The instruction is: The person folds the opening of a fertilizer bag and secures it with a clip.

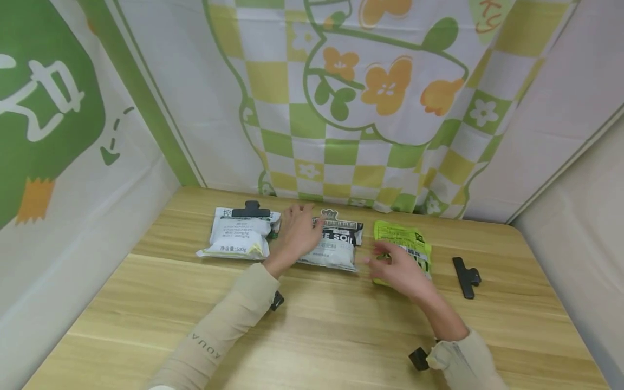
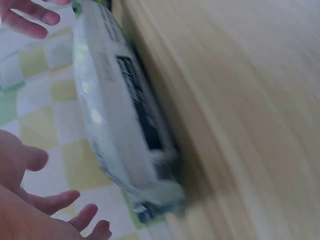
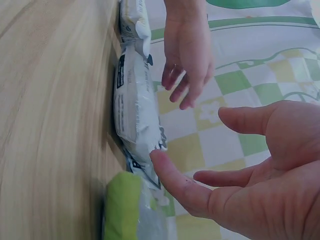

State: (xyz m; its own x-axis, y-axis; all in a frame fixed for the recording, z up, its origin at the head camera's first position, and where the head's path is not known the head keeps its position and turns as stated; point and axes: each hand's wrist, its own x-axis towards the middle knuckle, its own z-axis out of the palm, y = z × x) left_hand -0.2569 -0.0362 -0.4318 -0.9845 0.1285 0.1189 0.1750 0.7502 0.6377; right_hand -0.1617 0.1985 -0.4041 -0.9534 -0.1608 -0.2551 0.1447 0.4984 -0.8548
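My left hand (image 1: 298, 233) is over the left part of the middle white bag (image 1: 329, 254), its fingers apart and holding nothing. A clip with a piano-key pattern (image 1: 333, 222) sits across that bag's top. My right hand (image 1: 402, 271) hovers in front of a lime-green bag (image 1: 419, 252), covering part of it. In the right wrist view, the right hand (image 3: 270, 165) has its thumb and fingers spread with nothing between them. The middle bag's (image 2: 107, 105) side fills the centre of the left wrist view, beside the relaxed left fingers (image 2: 60, 202).
Left of the middle bag lies another white bag (image 1: 236, 235) with a black clip (image 1: 251, 210) along its top. A loose black clip (image 1: 467, 277) rests on the wooden table (image 1: 331, 330) at the right. A patterned curtain (image 1: 336, 135) hangs behind the table's back edge.
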